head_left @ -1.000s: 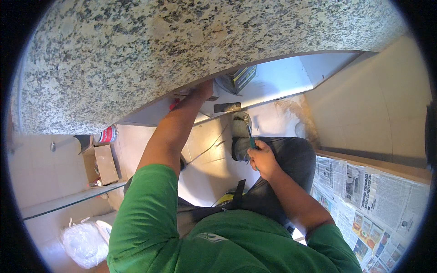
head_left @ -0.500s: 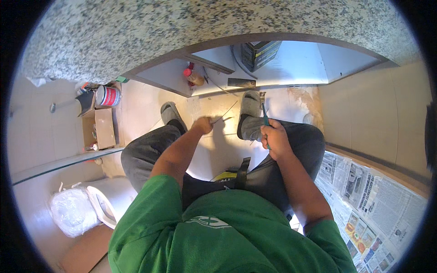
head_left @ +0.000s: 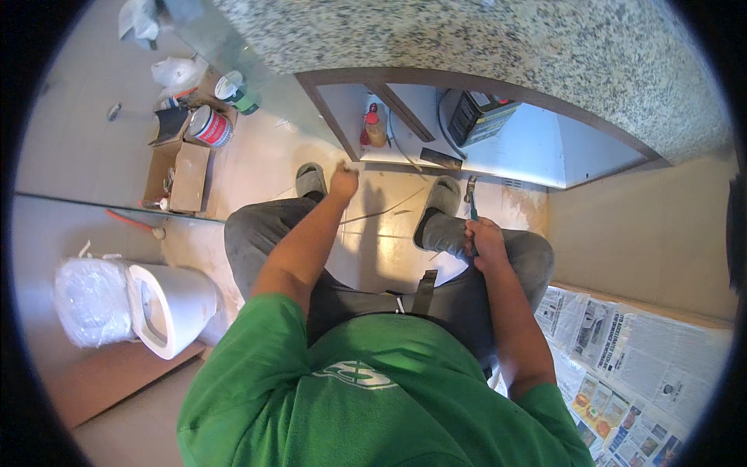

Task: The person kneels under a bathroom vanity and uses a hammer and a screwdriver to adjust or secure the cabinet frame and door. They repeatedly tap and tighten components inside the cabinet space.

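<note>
My right hand (head_left: 485,240) is closed round the teal handle of a hammer (head_left: 471,194), its metal head pointing away from me beside my right slipper. My left hand (head_left: 343,182) is over the floor by my left slipper, near the front left corner of a low cabinet (head_left: 506,165). Its fingers look curled; what they hold, if anything, is hidden. A thin, slightly bent strip (head_left: 381,212) lies on the floor tiles between my feet, with a small dark sliver (head_left: 402,212) near it. A dark rectangular block (head_left: 441,159) rests at the cabinet's front edge.
The open cabinet under a speckled stone counter (head_left: 482,39) holds a red-capped bottle (head_left: 375,128), a dark box (head_left: 476,118) and a cable. At left are a cardboard box (head_left: 189,177), paint cans (head_left: 210,126), a glass panel edge and a toilet (head_left: 167,300). Newspaper (head_left: 646,350) covers a surface at right.
My left hand has let go of the thin strip, which now lies on the floor, and has moved forward. The hammer stays in my right hand. The view has swung to the left.
</note>
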`<state>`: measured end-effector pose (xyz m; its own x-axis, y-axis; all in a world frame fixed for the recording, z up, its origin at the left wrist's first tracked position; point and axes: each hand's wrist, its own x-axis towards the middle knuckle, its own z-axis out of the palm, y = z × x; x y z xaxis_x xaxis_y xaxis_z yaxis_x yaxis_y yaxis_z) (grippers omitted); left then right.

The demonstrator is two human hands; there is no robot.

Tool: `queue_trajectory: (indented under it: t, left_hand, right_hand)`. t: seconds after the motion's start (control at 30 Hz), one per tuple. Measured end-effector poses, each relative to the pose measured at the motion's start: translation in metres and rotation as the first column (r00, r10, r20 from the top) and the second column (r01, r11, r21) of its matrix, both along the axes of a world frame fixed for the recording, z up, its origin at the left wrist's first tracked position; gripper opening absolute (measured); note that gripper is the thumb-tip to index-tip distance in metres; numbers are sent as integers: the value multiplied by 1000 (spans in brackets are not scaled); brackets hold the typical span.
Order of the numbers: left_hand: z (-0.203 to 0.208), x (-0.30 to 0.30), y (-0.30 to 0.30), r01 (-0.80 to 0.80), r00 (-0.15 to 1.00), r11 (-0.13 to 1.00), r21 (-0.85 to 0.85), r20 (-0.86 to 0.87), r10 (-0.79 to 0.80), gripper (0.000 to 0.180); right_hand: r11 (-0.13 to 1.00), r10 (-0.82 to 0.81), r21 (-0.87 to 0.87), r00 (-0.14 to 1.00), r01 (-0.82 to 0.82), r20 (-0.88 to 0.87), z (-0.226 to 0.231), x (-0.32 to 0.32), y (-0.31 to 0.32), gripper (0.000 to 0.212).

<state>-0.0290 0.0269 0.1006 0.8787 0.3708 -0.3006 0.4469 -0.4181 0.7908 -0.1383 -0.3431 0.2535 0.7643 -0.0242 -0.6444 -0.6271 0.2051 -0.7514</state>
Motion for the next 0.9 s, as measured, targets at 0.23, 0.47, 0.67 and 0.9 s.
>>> queue_trajectory:
  t: [0.23,0.47,0.67,0.9]
  left_hand:
    - [136,18,67,40,897,996,83,436,-73,57]
    - [167,17,72,166,859,970,178,456,-231,51]
    - [202,23,57,166,926,907,386,256,-278,48]
    - [213,27,59,179,933,840,512,184,-310,32]
  right_hand:
    - [988,100,-111,991,-110,-90,5,-2,14,13]
    - [949,231,-209,972,-235,-44,16,-6,37,17]
    - [899,293,-330,955,-289,-38,20,-12,50,10]
    - [764,540,-541,807,-351,239,6,-28,65,33]
